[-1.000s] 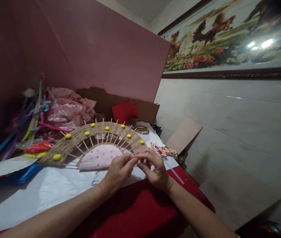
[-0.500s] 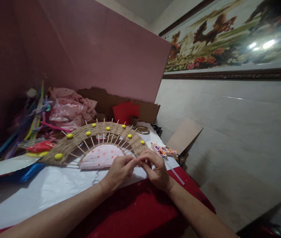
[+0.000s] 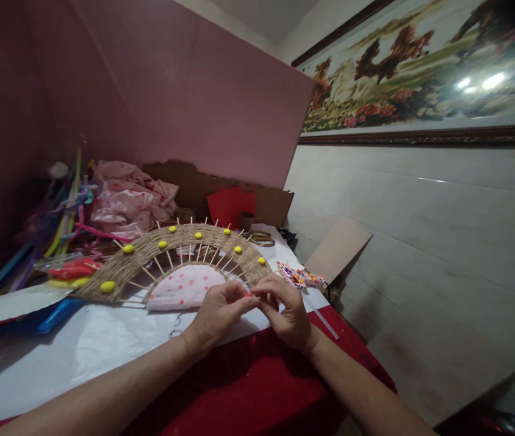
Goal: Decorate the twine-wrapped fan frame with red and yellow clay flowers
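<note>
Small red piece (image 3: 250, 295) — mostly hidden by fingers, shape and material unclear. It's up between the fingertips, in front of the right-hand end of the woven arch (image 3: 143, 253). We'd judge it very light, probably soft and easy to squash; best taken lightly at its edges, fingertips only.

Left hand (image 3: 216, 315): thumb and forefinger pinched almost closed on it. Right hand (image 3: 288, 312): fingers curled, tips closed in at its other side, meeting the left's.

Next out: arch lies with yellow ovals (image 3: 128, 248) spaced along it, thin sticks poking out — we'd call those sticks snappable. Spotted half-disc (image 3: 184, 289) sits inside its curve. Under them, white sheet (image 3: 116, 339) over the red-covered tabletop (image 3: 248, 387). Patterned piece (image 3: 300, 277) just beyond the right hand, scissors (image 3: 261, 238) farther back.
</note>
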`<action>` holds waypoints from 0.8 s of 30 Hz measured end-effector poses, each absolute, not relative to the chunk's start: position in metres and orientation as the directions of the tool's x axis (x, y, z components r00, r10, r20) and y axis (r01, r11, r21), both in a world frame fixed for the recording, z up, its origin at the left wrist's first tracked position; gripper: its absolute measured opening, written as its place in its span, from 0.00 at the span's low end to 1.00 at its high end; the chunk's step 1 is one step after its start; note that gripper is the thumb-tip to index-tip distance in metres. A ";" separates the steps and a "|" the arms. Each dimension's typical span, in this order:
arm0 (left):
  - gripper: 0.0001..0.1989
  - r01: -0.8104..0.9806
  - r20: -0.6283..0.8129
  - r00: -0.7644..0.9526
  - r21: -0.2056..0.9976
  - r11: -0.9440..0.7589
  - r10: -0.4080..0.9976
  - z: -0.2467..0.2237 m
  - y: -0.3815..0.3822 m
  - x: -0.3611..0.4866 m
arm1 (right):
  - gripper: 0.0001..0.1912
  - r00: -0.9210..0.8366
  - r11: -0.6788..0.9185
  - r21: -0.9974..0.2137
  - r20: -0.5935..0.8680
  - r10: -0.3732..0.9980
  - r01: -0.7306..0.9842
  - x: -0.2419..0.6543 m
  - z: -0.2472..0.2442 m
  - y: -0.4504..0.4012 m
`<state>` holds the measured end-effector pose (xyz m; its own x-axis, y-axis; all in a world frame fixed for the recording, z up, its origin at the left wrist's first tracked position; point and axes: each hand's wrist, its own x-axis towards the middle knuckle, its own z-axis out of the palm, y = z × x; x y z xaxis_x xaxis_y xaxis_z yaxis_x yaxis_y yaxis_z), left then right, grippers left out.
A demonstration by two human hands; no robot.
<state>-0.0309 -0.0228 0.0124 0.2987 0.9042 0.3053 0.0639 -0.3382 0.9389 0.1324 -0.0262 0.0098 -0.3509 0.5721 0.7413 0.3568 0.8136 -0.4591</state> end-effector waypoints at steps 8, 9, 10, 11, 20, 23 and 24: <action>0.15 0.041 0.377 0.316 0.911 -0.410 0.871 0.003 -0.019 -0.032 | 0.05 -0.321 0.803 -0.455 0.749 0.579 0.385 0.131 0.012 -0.028; 0.15 0.033 0.381 0.310 0.912 -0.410 0.871 0.002 -0.019 -0.032 | 0.05 -0.318 0.802 -0.452 0.751 0.578 0.390 0.131 0.012 -0.028; 0.15 0.026 0.380 0.303 0.913 -0.406 0.874 0.001 -0.018 -0.033 | 0.05 -0.314 0.803 -0.449 0.755 0.576 0.393 0.131 0.012 -0.028; 0.16 0.021 0.377 0.297 0.916 -0.401 0.877 0.001 -0.018 -0.033 | 0.05 -0.311 0.803 -0.446 0.758 0.574 0.396 0.131 0.012 -0.028; 0.10 -0.021 0.381 0.301 0.919 -0.393 0.874 0.004 -0.019 -0.031 | 0.05 -0.289 0.815 -0.423 0.785 0.548 0.396 0.131 0.016 -0.029; 0.15 0.064 0.402 0.294 0.897 -0.437 0.867 0.003 -0.018 -0.031 | 0.05 -0.283 0.811 -0.425 0.785 0.551 0.402 0.130 0.017 -0.029; 0.15 0.084 0.416 0.286 0.887 -0.455 0.863 0.003 -0.018 -0.031 | 0.05 -0.280 0.810 -0.428 0.784 0.554 0.402 0.130 0.017 -0.029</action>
